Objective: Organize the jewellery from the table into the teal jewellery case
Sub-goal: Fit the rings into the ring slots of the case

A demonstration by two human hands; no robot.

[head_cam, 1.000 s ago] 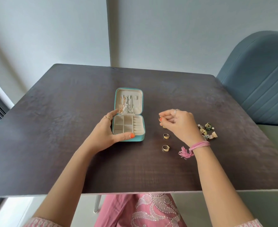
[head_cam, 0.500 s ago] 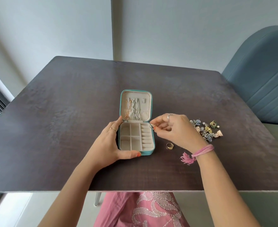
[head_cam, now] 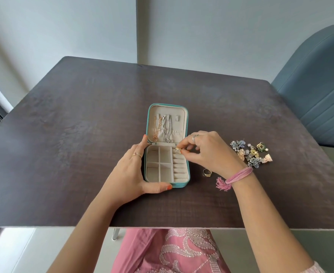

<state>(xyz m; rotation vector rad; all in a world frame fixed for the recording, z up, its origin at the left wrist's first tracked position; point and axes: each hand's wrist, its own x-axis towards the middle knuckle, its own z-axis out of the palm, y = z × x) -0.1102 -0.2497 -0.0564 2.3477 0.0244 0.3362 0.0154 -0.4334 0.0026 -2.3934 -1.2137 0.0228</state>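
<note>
Head view: left hand (head_cam: 131, 175) braces the open teal jewellery case (head_cam: 167, 146) at its side wall. Right hand (head_cam: 207, 152) pinches a gold ring (head_cam: 178, 150) over the farthest ring roll. Step in hand: seating it. Next: press it between the rolls, then fetch the second ring (head_cam: 206, 172) from the table (head_cam: 83, 125).

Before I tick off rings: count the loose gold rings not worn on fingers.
2. One ring is pinched by the right hand over the case's ring rolls; one lies on the table by the wrist. Others may be hidden.

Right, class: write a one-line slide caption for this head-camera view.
Left hand steadies open teal jewellery case; right hand places gold ring at its ring rolls.
</note>
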